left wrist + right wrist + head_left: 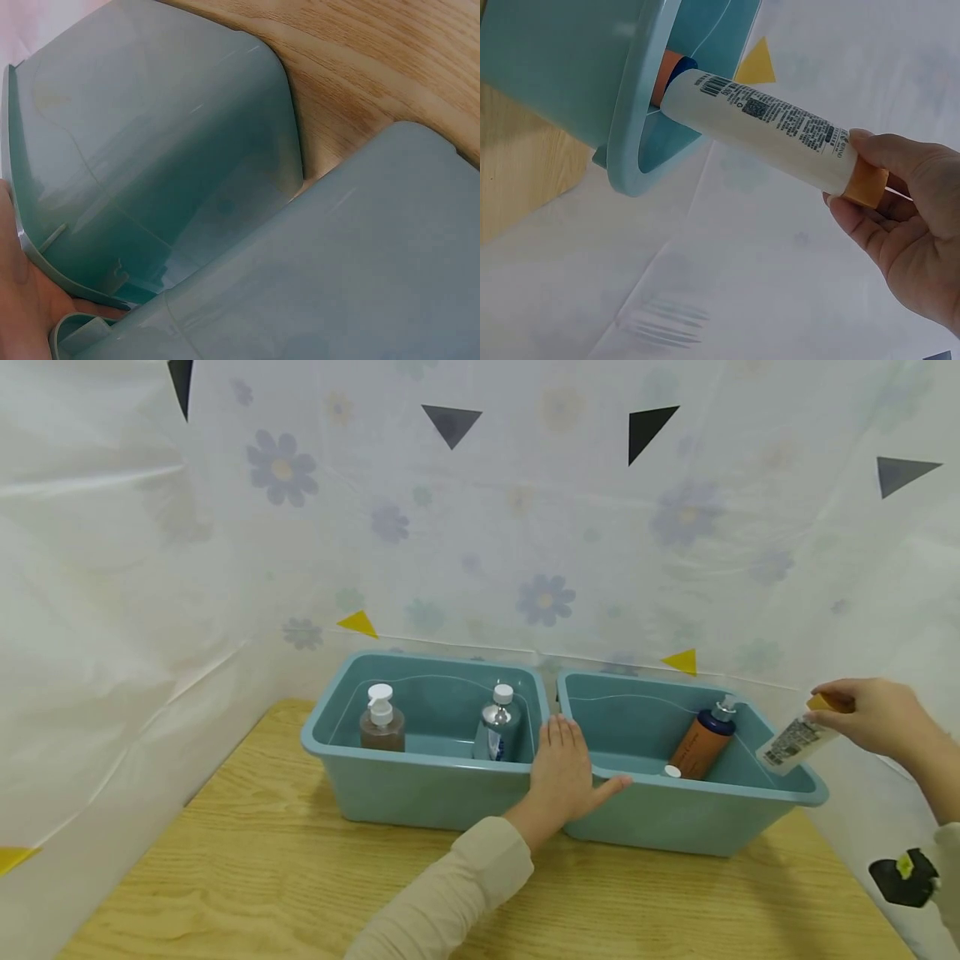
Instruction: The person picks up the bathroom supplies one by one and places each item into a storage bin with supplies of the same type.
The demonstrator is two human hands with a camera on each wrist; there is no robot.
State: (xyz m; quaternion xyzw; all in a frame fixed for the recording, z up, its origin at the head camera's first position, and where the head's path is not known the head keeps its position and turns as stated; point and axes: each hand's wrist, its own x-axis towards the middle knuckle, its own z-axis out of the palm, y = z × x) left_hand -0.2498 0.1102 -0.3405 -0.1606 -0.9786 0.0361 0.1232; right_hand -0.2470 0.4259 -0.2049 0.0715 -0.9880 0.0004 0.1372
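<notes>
In the head view my right hand point(877, 714) pinches a white bottle point(795, 743) by its orange-yellow cap, at the right end of the right teal bin point(652, 814). The right wrist view shows the bottle point(757, 127) slanting, its base over the bin's rim and its printed label with a barcode facing the camera. My left hand point(562, 768) rests with straight fingers on the adjoining rims of the two bins. Inside the right bin, an orange pump bottle point(701, 745) with a dark blue collar leans, and a small white round thing point(672, 771) shows beside it.
The left teal bin point(427, 793) holds a brownish pump bottle point(382, 731) and a clear bottle point(497, 727) with a white cap. Both bins stand on a wooden table point(247, 860). A flowered sheet point(465, 527) hangs behind. A black object point(900, 878) is at the lower right.
</notes>
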